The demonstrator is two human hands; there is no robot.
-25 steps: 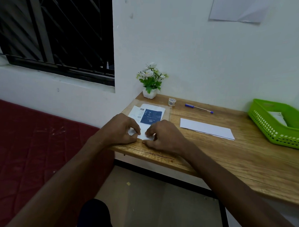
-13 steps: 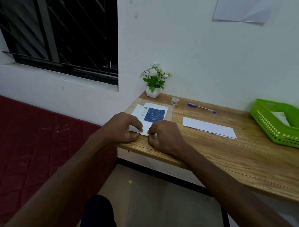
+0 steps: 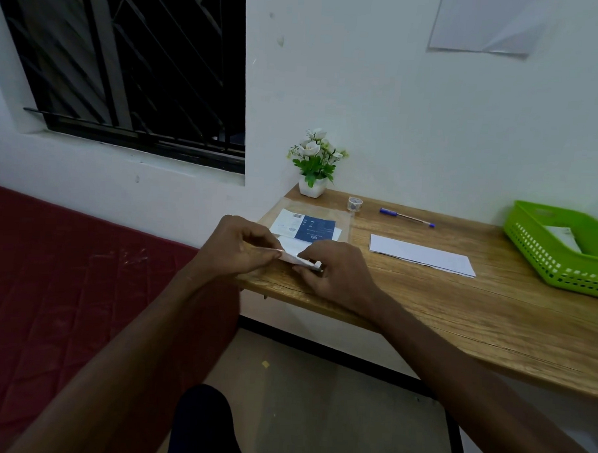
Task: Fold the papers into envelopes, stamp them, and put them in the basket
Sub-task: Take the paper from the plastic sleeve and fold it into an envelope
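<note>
You have the small white folded paper (image 3: 298,257) at the near left corner of the wooden table (image 3: 424,300), lifted at its left edge. Your left hand (image 3: 236,246) pinches that raised edge between thumb and curled fingers; your right hand (image 3: 336,270) has its fingers curled over the right end, pinning it against the table. Keep the right hand pressing as the anchor while the left hand carries the flap over, and align the edges before you flatten anything. Then run a fingertip along the fold from the centre outward to set a sharp crease. Work clear of the white and blue printed sheet (image 3: 306,226) lying just behind, so that it does not get caught in the fold. The spare flat white paper sheets (image 3: 423,255) wait to the right, and the green plastic slotted basket (image 3: 559,265), which appears to hold one white item already, sits at the far right for the finished envelope.
</note>
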